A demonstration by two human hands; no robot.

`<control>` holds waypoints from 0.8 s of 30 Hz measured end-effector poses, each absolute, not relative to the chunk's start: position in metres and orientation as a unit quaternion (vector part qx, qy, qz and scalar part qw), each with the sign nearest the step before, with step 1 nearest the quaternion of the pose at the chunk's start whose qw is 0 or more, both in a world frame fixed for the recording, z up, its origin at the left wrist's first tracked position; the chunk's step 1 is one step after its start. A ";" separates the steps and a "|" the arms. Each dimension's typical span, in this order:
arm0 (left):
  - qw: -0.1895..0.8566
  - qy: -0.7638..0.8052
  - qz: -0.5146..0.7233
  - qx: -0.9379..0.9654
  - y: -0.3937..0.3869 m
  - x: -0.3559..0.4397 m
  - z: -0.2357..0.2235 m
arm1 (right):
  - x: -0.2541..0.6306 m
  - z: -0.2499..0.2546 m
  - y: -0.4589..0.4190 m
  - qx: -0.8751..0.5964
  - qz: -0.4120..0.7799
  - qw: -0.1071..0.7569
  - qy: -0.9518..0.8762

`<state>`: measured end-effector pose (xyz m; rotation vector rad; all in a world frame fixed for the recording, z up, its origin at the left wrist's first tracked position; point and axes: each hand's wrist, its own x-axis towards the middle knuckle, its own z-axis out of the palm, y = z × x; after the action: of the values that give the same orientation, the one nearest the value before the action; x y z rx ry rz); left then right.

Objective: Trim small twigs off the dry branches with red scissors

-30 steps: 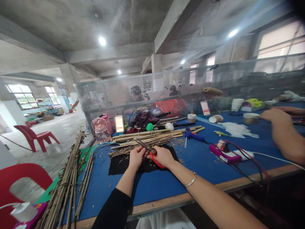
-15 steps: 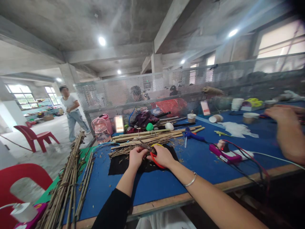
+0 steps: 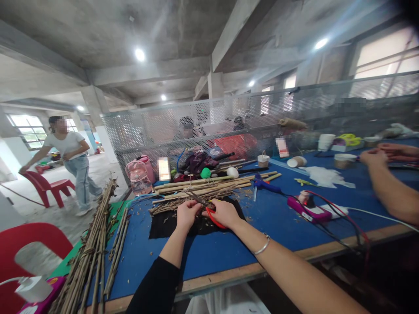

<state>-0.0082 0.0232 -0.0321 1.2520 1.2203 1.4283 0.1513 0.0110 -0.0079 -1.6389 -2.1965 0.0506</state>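
Note:
My right hand is closed around scissors with red and yellow handles, their metal blades pointing up and left. Close beside the blades, my left hand is pinched shut; what its fingertips hold is too small and hidden to make out. Both hands are over a black cloth scattered with dry plant bits. Just behind them lies a pile of thin dry twigs. Longer pale sticks lie beyond that pile.
A bundle of long stalks rests along the left side of the blue table. To the right are a blue glue gun, a purple power strip with cables, and a co-worker's arm. A mesh divider stands behind.
The scissor blades look closer together than before, while my hands stay in nearly the same place. A person at the left has moved left and now touches the red chair.

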 end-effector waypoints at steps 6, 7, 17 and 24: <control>0.431 0.500 0.619 0.425 0.022 -0.014 -0.026 | 0.159 0.007 0.021 -0.631 0.024 0.105 -0.768; 0.425 0.498 0.621 0.432 0.021 -0.014 -0.025 | 0.160 0.012 0.022 -0.627 0.031 0.066 -0.776; 0.412 0.470 0.626 0.467 0.020 -0.016 -0.025 | 0.153 0.059 0.010 -0.586 -0.014 -0.025 -0.810; 0.431 0.463 0.628 0.453 0.015 -0.015 -0.019 | 0.162 0.045 -0.082 -0.365 0.137 -0.017 -0.921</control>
<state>-0.0155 0.0148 -0.0189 1.1298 1.1534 1.5668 0.1621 -0.0821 0.0450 -1.1603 -2.9244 0.4339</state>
